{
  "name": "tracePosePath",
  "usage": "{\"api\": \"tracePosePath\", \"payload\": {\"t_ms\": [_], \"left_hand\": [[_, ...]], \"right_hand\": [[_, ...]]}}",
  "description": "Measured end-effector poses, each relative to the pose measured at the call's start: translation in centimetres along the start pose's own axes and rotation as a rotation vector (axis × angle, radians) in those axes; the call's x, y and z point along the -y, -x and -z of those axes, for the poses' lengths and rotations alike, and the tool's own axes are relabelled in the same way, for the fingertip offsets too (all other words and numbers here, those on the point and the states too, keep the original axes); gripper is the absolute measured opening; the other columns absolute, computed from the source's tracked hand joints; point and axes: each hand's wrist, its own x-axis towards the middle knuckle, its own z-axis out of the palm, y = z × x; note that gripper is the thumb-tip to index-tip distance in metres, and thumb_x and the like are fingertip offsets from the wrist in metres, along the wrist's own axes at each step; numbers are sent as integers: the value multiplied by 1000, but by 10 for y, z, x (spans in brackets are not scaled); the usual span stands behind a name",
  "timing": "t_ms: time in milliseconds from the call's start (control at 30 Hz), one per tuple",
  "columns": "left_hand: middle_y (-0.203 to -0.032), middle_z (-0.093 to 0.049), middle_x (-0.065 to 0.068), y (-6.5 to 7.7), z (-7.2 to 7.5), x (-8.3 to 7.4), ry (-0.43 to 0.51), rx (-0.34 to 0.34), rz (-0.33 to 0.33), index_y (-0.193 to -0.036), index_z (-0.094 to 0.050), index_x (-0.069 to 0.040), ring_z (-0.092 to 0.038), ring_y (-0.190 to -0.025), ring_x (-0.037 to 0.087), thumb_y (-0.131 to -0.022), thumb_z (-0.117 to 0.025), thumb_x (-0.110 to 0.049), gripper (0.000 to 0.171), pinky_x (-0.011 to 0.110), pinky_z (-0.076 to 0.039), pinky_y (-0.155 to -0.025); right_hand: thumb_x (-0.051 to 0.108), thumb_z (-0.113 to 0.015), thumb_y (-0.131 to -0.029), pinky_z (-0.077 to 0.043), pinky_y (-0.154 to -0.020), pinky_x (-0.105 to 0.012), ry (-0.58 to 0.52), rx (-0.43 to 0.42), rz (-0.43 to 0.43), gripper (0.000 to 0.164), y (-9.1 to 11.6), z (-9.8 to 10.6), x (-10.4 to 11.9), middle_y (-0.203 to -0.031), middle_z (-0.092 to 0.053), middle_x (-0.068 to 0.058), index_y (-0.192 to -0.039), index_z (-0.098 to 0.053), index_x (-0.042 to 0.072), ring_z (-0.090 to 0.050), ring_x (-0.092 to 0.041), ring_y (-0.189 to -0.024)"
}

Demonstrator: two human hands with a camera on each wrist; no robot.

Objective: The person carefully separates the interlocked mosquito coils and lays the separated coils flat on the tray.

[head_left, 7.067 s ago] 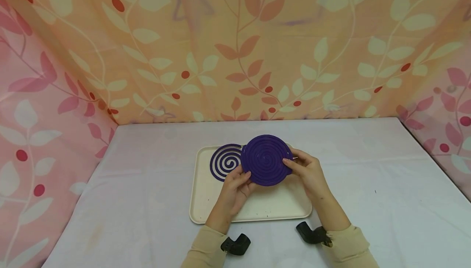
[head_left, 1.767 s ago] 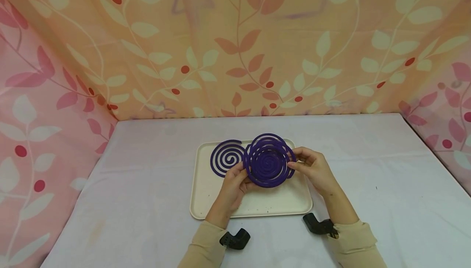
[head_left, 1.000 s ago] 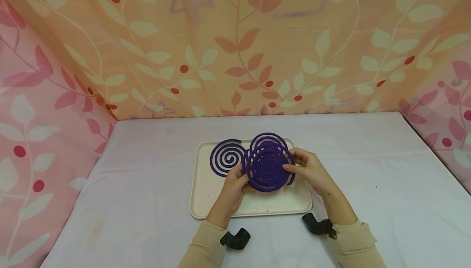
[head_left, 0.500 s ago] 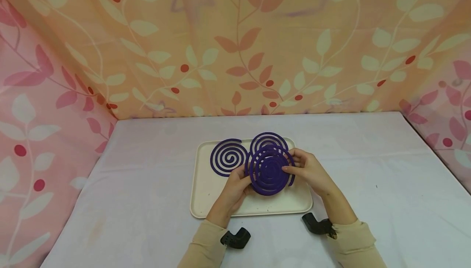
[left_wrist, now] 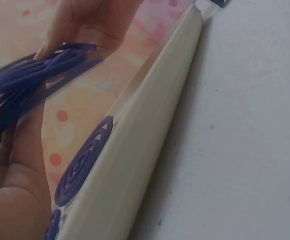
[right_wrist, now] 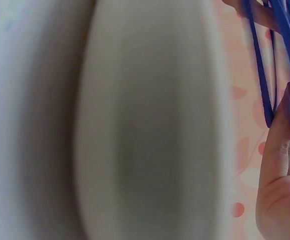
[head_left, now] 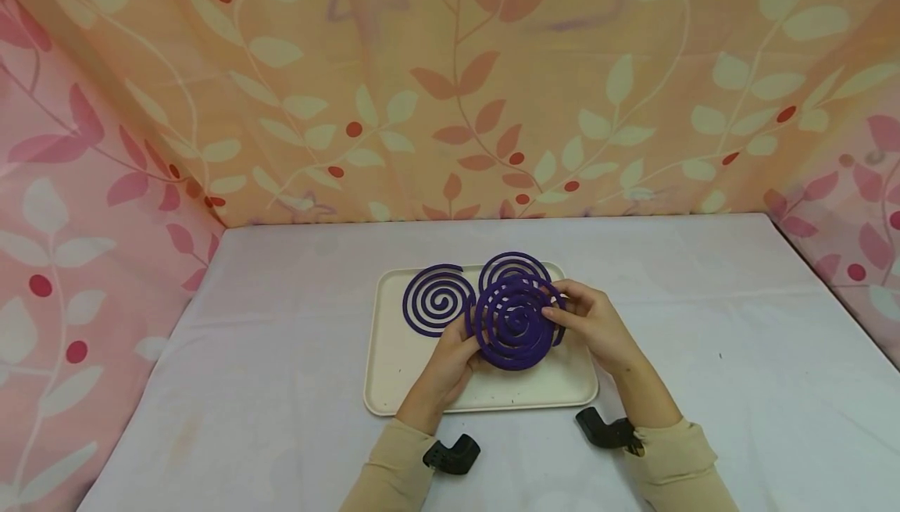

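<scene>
Above the cream tray (head_left: 415, 387) both hands hold purple mosquito coils (head_left: 515, 332), interlocked and partly spread, with gaps showing between the turns. My left hand (head_left: 448, 367) grips their left edge, fingers underneath and thumb near the rim. The right hand (head_left: 598, 332) pinches the right edge, its thumb lying on top. In the left wrist view the held coils (left_wrist: 40, 70) stand apart in thin tilted layers. Two single coils lie flat on the tray: one coil (head_left: 437, 301) at back left, another coil (head_left: 512, 259) at back right, partly hidden behind the held ones.
The tray stands on a white cloth-covered table (head_left: 267, 356), with small dark crumbs on it. A flowered curtain (head_left: 450, 105) rises behind the table's far edge. Black wrist devices (head_left: 453, 456) hang under both forearms, low over the table.
Earlier the held coils formed one dense flat disc; now their turns are spread apart. They have tilted and shifted slightly lower, uncovering more of the back-right coil. Both hands keep their hold.
</scene>
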Motion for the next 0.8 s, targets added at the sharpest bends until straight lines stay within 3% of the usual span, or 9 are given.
{"api": "tracePosePath", "payload": {"t_ms": [100, 433, 633, 800], "left_hand": [[-100, -63, 1, 0, 0, -1, 28, 0, -3, -111, -49, -5, -64, -81, 9, -92, -51, 2, 20, 23, -54, -70], [-104, -63, 3, -1, -1, -1, 22, -38, -20, -117, -49, 0, -65, -80, 10, -92, -53, 1, 25, 24, -55, -68], [-100, -63, 4, -2, -1, -1, -17, -93, -27, -110, -52, 1, -64, -80, 11, -91, -55, 1, 19, 25, -55, -68], [-96, -63, 4, -2, -1, -1, -41, -126, -44, -105, -54, 0, -65, -78, 12, -90, -56, 1, 15, 26, -55, -67]], "right_hand": [[-6, -63, -85, -52, -73, -19, -17, -4, 29, 21, 0, 0, 0, -93, -62, 4, -101, -65, 8, -58, -7, -83], [-9, -60, -87, -52, -71, -19, -50, -6, 71, 26, 0, -1, -1, -91, -62, 4, -99, -68, 13, -58, -6, -82], [-8, -62, -85, -50, -76, -17, -10, -68, 49, 20, -1, -1, 0, -89, -63, 5, -97, -69, 6, -56, -7, -87], [-6, -64, -84, -50, -69, -17, 22, -107, 12, 14, -1, -1, 1, -83, -65, 6, -93, -70, 2, -57, -7, -78]]}}
